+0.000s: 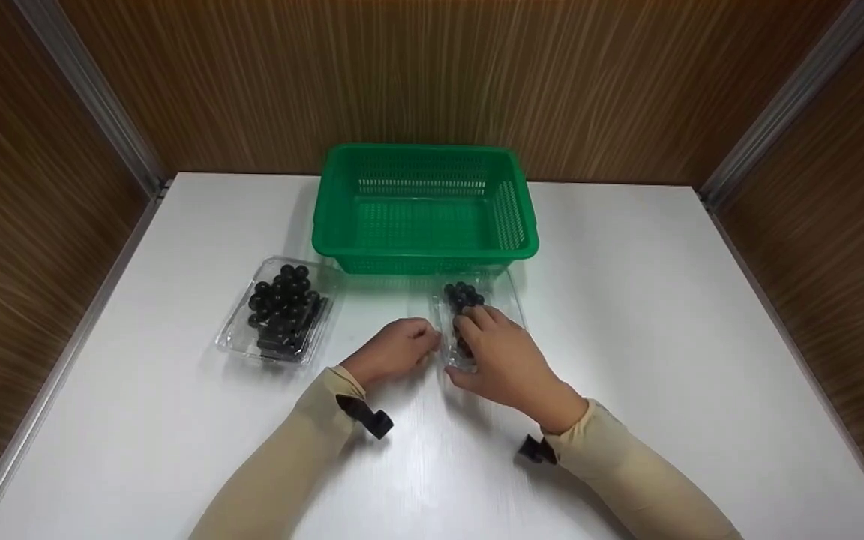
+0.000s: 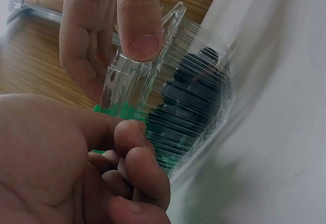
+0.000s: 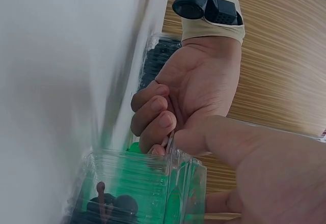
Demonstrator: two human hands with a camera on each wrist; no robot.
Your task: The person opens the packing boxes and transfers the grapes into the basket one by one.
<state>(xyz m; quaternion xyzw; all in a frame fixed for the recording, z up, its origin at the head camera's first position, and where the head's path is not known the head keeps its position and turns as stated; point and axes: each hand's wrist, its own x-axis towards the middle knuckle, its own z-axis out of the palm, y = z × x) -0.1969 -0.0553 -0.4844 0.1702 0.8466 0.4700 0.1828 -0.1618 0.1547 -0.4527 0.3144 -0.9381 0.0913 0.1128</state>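
A clear plastic box point(image 1: 443, 352) with black grapes point(image 1: 464, 292) stands just right of the middle of the table. My left hand point(image 1: 399, 346) is at its near left edge; in the right wrist view, that hand's thumb and curled index finger point(image 3: 158, 124) pinch the rim. Over the same box lies my right hand point(image 1: 511, 364), fingers bent above the grapes. In the left wrist view, the right thumb point(image 2: 141, 25) points down at the front rim, the other fingers behind the box's top. Whether these fingers grip the box or the grapes is hidden.
A green perforated basket point(image 1: 424, 251) stands behind the boxes, against the back of the white table point(image 1: 649, 300). At left is a second clear plastic box point(image 1: 233, 337) holding black grapes point(image 1: 280, 300). Wood-grain panels point(image 1: 432, 82) enclose the back and sides.
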